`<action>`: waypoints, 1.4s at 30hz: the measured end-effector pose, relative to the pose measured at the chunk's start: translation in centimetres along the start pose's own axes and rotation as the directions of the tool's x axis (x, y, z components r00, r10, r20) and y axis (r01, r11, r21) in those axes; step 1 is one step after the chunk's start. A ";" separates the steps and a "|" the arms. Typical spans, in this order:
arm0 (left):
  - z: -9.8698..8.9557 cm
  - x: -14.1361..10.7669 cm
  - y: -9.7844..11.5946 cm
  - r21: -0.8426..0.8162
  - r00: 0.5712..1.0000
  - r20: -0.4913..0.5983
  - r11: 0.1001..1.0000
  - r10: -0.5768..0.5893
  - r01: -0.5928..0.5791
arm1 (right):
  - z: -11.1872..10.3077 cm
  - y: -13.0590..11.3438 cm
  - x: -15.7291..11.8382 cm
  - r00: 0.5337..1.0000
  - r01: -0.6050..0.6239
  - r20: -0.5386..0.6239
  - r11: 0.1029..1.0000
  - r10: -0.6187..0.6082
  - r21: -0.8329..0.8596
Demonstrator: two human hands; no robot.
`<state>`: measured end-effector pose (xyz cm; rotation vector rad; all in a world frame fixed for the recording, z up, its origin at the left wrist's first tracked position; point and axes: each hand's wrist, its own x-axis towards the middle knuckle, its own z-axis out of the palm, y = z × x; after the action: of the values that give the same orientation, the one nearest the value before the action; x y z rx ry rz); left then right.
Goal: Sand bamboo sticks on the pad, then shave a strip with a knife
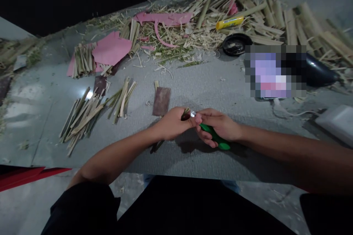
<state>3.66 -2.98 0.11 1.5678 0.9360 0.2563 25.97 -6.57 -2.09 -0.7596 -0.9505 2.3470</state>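
Near the table's front edge my left hand [173, 124] is closed around a thin bamboo strip [185, 112]. One end of the strip shows above the thumb, and a darker end sticks out below the wrist. My right hand [224, 126] grips a knife with a green handle [219, 141]. Its short shiny blade [193, 114] lies close to the strip's tip, partly hidden by the fingers; I cannot tell whether they touch. Just beyond my left hand lies a flat brown piece [161, 101], possibly sandpaper, with a pale strip under its far end.
Loose bamboo strips [82, 117] lie at the left. Behind them are a bundle [83, 60] and pink paper [112, 47]. Shavings [176, 38], a yellow tube [230, 22] and a black round lid [237, 44] lie farther back. A blurred-out phone [271, 75] with a white cable is at right.
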 end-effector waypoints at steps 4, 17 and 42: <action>0.0 -0.3 0.3 0.000 0.999 0.022 1.000 -0.027 0.027 | -0.7 -0.1 0.1 0.991 -0.102 0.088 0.995 0.103 -0.016; 0.3 0.0 -0.5 -0.026 0.994 0.061 0.996 0.089 -0.088 | -0.3 0.3 0.1 0.997 -0.063 0.049 0.998 0.063 0.006; 0.4 0.3 -1.2 -0.005 0.996 -0.001 0.996 0.085 -0.085 | -0.3 0.4 0.4 1.000 0.012 -0.027 0.998 -0.014 -0.070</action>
<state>3.58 -3.15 -1.17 1.6052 0.8700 0.3194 25.80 -6.39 -2.67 -0.8085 -1.0267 2.2967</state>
